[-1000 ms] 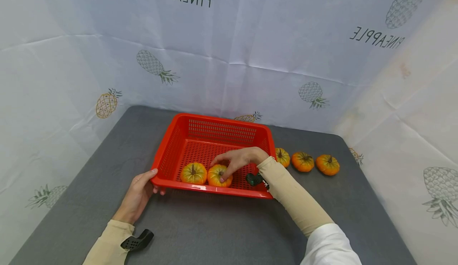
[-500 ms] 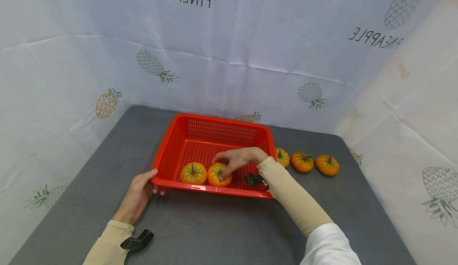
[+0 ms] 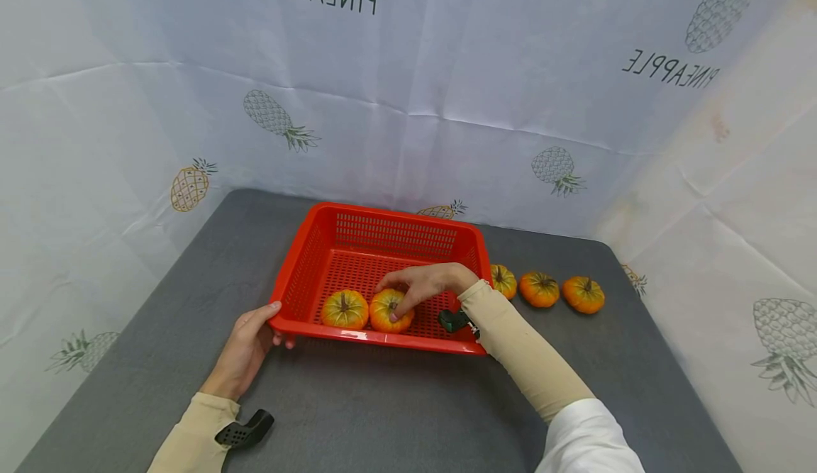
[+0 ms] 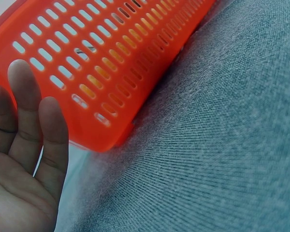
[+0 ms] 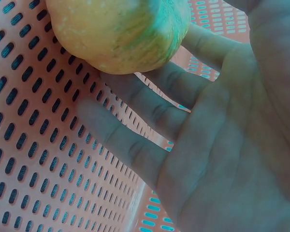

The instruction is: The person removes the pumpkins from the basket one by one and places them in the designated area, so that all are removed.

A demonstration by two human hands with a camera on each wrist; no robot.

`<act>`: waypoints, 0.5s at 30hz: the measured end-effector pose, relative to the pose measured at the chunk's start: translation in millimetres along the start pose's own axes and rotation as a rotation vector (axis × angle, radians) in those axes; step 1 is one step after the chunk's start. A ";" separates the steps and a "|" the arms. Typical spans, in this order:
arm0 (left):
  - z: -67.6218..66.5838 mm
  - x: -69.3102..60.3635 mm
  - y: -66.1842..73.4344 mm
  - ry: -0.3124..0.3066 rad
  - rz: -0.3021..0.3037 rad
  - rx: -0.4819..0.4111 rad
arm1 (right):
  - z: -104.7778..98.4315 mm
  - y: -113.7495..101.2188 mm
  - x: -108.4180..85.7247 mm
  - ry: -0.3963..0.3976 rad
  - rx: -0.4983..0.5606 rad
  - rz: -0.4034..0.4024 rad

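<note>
A red plastic basket (image 3: 383,340) with slotted walls stands on the grey table. Its near left corner is pinched by my left hand (image 3: 251,342), thumb on top of the rim and fingers underneath; in the left wrist view those fingers (image 4: 26,111) lie against the slotted wall. Inside the basket, my right hand (image 3: 426,285) grips a small orange pumpkin (image 3: 385,315) between thumb and fingers, low by the floor. Another small pumpkin (image 3: 345,309) sits just left of it. The right wrist view shows the gripped pumpkin (image 5: 116,34) above the basket's floor (image 5: 34,121), fingers beneath and behind it.
To the basket's right, three more pumpkins stand in a row on the table: one (image 3: 503,281) partly hidden by the rim, a middle one (image 3: 539,289) and an outer one (image 3: 584,295). A pineapple-print cloth (image 3: 408,69) hangs behind the table (image 3: 383,416).
</note>
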State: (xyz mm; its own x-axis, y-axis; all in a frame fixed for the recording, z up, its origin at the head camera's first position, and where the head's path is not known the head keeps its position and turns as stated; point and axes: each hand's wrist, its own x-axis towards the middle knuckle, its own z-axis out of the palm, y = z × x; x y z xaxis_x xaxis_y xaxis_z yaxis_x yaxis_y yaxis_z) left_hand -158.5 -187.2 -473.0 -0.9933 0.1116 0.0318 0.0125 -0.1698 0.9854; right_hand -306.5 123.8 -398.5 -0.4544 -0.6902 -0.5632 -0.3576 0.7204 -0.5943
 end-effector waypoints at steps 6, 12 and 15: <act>0.0 -0.2 0.1 0.001 -0.002 -0.003 | -0.1 -0.5 -1.2 0.055 -0.003 0.021; -0.2 -0.3 0.5 -0.002 -0.002 -0.005 | -0.1 -0.9 -0.8 0.088 -0.009 0.039; -0.1 -0.2 0.6 -0.003 -0.002 -0.001 | -0.5 -1.3 -0.9 0.100 -0.012 0.049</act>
State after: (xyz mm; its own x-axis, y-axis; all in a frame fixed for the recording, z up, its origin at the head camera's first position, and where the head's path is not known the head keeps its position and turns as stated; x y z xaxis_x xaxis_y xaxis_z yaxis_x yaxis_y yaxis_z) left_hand -158.3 -187.4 -472.4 -0.9930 0.1143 0.0307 0.0108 -0.1703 0.9853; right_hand -306.0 123.5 -396.9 -0.5503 -0.6443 -0.5311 -0.3422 0.7542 -0.5604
